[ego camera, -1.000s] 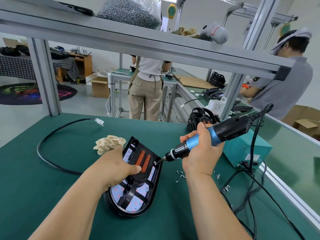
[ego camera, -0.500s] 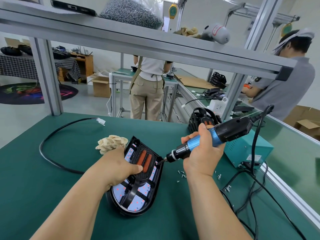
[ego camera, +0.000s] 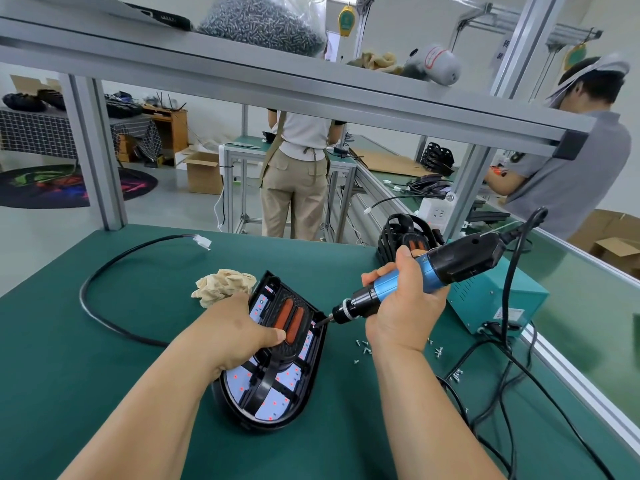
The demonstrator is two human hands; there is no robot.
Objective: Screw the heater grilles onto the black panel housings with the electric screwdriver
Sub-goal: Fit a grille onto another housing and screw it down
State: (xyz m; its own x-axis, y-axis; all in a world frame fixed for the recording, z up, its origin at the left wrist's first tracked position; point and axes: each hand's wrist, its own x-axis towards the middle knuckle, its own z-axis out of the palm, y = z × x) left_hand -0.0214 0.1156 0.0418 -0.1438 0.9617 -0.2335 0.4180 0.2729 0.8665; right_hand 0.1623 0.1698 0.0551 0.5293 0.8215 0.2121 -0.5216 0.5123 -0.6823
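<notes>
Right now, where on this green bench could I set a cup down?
The mat left of the housing, nearer than the cable loop, is bare. Inside the loop, left of the rag, is free too. Right of the right hand it is crowded: loose screws, cords and the teal box.

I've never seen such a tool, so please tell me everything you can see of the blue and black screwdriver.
The electric screwdriver has a shiny blue middle, a black plastic-looking rear body and a black ringed nose with a thin bit. It slants down to the left, the bit tip at the right edge of the black panel housing. The right hand grips its blue section. A black cable leaves its rear end.
</notes>
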